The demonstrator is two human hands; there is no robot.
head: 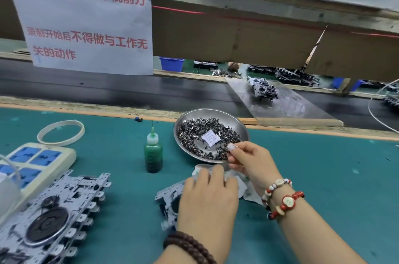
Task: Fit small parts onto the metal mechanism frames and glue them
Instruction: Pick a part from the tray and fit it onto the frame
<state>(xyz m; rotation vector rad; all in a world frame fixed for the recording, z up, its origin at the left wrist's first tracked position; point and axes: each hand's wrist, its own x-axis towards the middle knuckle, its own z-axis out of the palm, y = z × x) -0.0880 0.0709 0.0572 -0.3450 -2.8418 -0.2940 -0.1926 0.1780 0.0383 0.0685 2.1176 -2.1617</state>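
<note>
Nearest of all, the left hand [207, 196] lies over a metal mechanism frame [167, 197] on the green mat, and its curled fingers seem to grip the frame's far edge, though the palm hides the contact. Just beyond it, the right hand [248, 162] reaches to the near rim of the steel dish [243, 127], thumb and forefinger pinched together over the heap of small dark parts [205, 129]; whether a part is already caught between them I cannot tell. A white paper packet [211, 138] lies among the parts. Left of the dish stands the green glue bottle [153, 153], upright and with its nozzle on, close to the dish but not touching it. Further left of the dish, at the picture's lower corner, a stack of finished-looking frames [51, 216] rests beside a power strip [38, 160]. Crumpled white tissue [241, 186] sits under the right wrist, on the near side of the dish.

The step in hand looks like picking one part. To do it well, lift a single piece clear of the tangle, turn it the right way in the fingertips before bringing it down, and keep the frame pinned flat so that its seat stays exposed for the glue
</note>
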